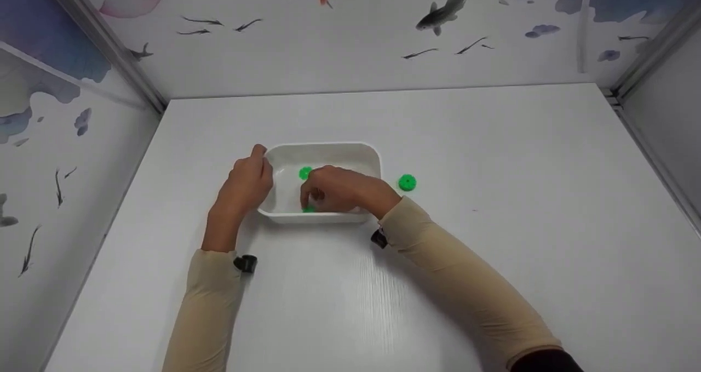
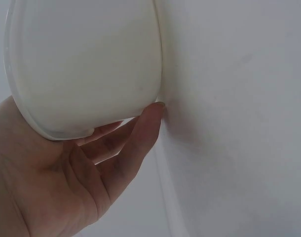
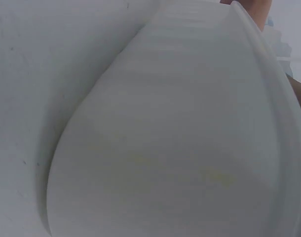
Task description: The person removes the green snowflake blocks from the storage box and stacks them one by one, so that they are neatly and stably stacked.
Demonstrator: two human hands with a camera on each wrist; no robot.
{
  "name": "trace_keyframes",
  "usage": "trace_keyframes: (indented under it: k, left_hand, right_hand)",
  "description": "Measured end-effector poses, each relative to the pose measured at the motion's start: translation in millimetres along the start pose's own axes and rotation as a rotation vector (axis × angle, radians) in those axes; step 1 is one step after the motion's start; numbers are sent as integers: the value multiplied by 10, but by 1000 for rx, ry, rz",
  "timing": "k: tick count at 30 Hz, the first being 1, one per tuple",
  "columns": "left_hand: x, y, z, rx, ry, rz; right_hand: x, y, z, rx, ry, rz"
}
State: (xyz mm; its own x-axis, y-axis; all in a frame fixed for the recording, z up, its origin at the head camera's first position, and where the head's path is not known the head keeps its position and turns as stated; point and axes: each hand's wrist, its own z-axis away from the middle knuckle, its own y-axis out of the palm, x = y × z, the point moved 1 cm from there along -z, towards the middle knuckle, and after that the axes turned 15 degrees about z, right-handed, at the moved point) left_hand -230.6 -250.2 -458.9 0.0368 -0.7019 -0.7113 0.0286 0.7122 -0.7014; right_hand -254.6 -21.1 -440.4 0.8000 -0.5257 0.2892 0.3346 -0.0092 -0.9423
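A white rectangular tray (image 1: pixel 323 217) with rounded corners sits on the table. My left hand (image 1: pixel 249 183) grips its left end; in the left wrist view the fingers (image 2: pixel 135 148) curl under the rim against the outer wall. My right hand (image 1: pixel 339 188) reaches over the right side into the tray, its fingers bent downward. Its fingertips pinch a small green disc (image 1: pixel 308 209) near the front wall, mostly hidden by the hand and rim. Another green disc (image 1: pixel 305 172), with a notched edge, lies in the tray behind the right hand. The right wrist view mostly shows the tray's outer wall (image 3: pixel 180 138).
A third green notched disc (image 1: pixel 407 182) lies on the white table (image 1: pixel 493 153), just right of the tray. Panels with painted fish (image 1: pixel 446 10) stand along the back and left edges of the table.
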Motion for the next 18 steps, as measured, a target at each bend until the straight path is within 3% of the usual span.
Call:
trace_keyframes:
  k: [18]
  left_hand:
    - [10, 4, -17, 6, 3, -4]
  right_hand:
    - [13, 24, -95, 39, -21, 9]
